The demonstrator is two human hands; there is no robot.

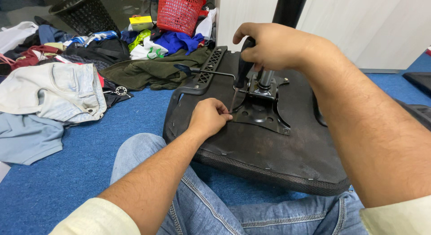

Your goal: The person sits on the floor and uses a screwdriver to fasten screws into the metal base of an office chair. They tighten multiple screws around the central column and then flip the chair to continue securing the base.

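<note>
An upturned black office chair seat [269,149] lies on the blue carpet in front of my knees, its metal mounting plate [262,111] and gas cylinder [287,8] pointing up. My right hand [274,44] grips the black handle of a screwdriver [242,75], held upright with its shaft pointing down at the plate's left edge. My left hand [208,118] pinches the screwdriver's tip against the plate, fingers closed around it. A black armrest [204,73] and a lever [202,71] lie along the seat's far left side.
Heaped clothes cover the carpet at the left and back: pale jeans [54,89], a dark green garment [152,71], a blue cloth [179,39]. A red plastic basket [179,10] and a black bin [85,13] stand behind them. A white wall panel [359,24] rises at the right.
</note>
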